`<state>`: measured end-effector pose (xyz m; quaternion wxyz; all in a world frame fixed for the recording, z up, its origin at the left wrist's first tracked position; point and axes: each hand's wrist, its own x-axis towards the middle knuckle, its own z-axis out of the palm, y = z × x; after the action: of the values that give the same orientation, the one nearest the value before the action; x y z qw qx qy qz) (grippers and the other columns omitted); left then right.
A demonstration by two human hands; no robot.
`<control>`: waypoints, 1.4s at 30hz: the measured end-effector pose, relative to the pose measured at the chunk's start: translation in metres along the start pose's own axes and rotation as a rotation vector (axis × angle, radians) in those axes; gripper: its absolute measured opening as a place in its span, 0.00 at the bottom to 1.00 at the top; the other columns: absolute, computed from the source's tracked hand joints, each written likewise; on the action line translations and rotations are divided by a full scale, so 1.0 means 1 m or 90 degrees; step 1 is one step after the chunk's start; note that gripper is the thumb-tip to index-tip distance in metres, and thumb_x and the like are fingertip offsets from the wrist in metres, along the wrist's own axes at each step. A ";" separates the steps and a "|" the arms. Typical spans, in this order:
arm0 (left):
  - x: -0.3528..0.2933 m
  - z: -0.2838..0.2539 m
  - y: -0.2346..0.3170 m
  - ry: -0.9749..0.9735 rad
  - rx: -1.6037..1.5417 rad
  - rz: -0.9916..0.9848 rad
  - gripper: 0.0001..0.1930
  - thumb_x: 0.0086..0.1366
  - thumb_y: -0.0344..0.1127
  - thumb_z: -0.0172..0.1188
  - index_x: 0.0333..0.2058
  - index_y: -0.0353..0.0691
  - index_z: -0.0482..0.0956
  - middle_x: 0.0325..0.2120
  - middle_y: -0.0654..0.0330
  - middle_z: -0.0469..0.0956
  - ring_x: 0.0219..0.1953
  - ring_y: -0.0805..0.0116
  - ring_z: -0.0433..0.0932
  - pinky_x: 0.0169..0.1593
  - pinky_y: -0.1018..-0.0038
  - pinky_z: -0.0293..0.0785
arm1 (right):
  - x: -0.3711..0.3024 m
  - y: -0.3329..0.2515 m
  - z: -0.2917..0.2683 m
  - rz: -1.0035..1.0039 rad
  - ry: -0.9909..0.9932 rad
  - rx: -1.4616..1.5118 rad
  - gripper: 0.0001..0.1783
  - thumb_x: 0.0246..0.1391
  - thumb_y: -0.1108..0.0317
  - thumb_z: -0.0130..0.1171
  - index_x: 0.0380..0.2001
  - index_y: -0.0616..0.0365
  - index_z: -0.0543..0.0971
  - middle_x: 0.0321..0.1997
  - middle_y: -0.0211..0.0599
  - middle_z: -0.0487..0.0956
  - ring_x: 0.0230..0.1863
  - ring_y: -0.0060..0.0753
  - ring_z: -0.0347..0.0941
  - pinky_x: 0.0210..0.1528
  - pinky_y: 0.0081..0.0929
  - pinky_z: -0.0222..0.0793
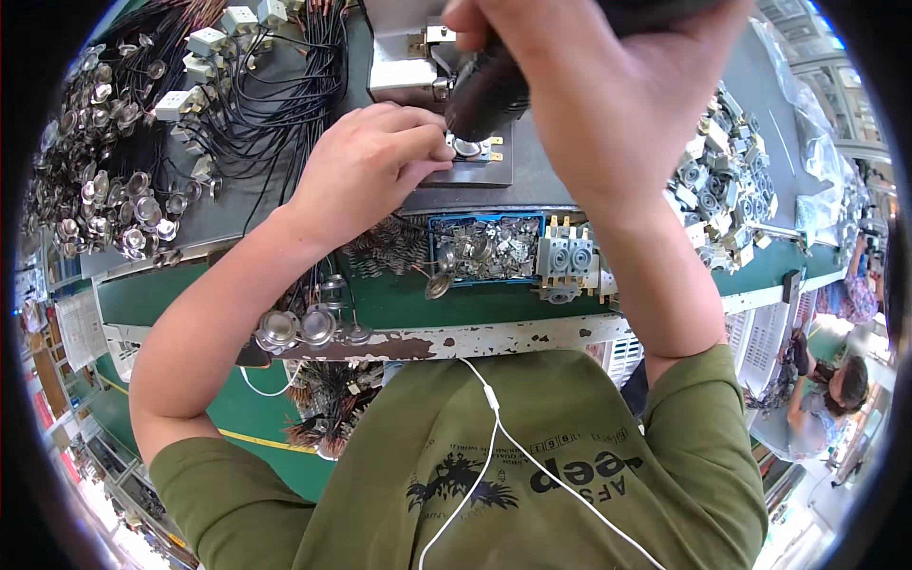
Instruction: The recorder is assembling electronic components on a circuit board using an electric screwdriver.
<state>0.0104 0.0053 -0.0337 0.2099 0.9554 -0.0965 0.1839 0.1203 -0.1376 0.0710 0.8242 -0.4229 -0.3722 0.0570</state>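
Note:
My right hand (608, 114) is wrapped round a thick black handheld tool (486, 93), which looks like an electric screwdriver. Its lower end points down at a small switch-like part (467, 148) with brass tabs; whether the tip touches is hidden. That part sits on a flat metal block (489, 176). From the left, my left hand (366, 157) has its thumb and fingers closed at the part's edge, pinning it. Behind them stands a metal fixture (404, 71), partly covered by the tool.
Wired white ceramic blocks (206, 41) and round metal discs (133, 204) heap at left. A blue tray (432, 249) of small metal pieces lies in front, beside springs (388, 249) and grey switch bodies (568, 255). More bodies (727, 176) pile at right. Another person (836, 389) sits far right.

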 end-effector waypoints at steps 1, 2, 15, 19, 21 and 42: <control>-0.001 0.001 0.000 -0.001 0.002 0.001 0.06 0.59 0.34 0.69 0.33 0.43 0.81 0.41 0.64 0.83 0.41 0.59 0.81 0.44 0.62 0.77 | -0.002 0.006 0.006 -0.001 0.008 0.020 0.29 0.55 0.84 0.68 0.56 0.64 0.65 0.38 0.41 0.81 0.31 0.26 0.81 0.29 0.22 0.79; -0.001 0.002 0.001 0.003 -0.016 -0.009 0.06 0.59 0.33 0.69 0.33 0.43 0.81 0.40 0.65 0.83 0.41 0.59 0.81 0.44 0.62 0.77 | -0.005 0.012 0.014 -0.002 0.015 0.041 0.29 0.55 0.85 0.67 0.56 0.64 0.65 0.38 0.41 0.81 0.31 0.26 0.81 0.29 0.22 0.79; 0.000 -0.002 0.002 -0.031 -0.045 -0.060 0.05 0.57 0.29 0.69 0.33 0.42 0.83 0.35 0.64 0.80 0.39 0.59 0.79 0.43 0.63 0.78 | 0.015 0.022 0.016 0.020 -0.042 -0.049 0.31 0.55 0.84 0.67 0.57 0.63 0.64 0.38 0.39 0.80 0.34 0.26 0.81 0.33 0.23 0.80; -0.002 0.001 0.000 -0.007 -0.036 -0.040 0.05 0.58 0.30 0.69 0.35 0.42 0.84 0.37 0.64 0.81 0.41 0.59 0.80 0.45 0.63 0.78 | 0.016 0.022 0.015 0.035 -0.069 -0.068 0.32 0.54 0.84 0.67 0.58 0.62 0.63 0.38 0.39 0.80 0.35 0.26 0.81 0.34 0.23 0.80; -0.001 0.001 0.002 -0.006 -0.028 -0.038 0.05 0.59 0.31 0.69 0.34 0.43 0.84 0.37 0.64 0.82 0.41 0.59 0.80 0.45 0.63 0.78 | 0.016 0.021 0.014 0.039 -0.082 -0.075 0.32 0.54 0.83 0.67 0.58 0.62 0.63 0.38 0.38 0.80 0.35 0.25 0.81 0.34 0.23 0.80; 0.010 -0.006 0.003 -0.169 0.013 -0.136 0.16 0.67 0.45 0.64 0.36 0.36 0.77 0.35 0.53 0.80 0.43 0.50 0.81 0.44 0.57 0.79 | -0.004 0.032 0.016 -0.038 -0.164 -0.063 0.29 0.55 0.76 0.70 0.54 0.61 0.64 0.35 0.37 0.80 0.32 0.26 0.81 0.34 0.23 0.81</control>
<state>0.0163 0.0040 -0.0235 0.2042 0.9782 -0.0192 0.0338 0.1140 -0.1089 0.0509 0.7491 -0.4411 -0.4897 0.0678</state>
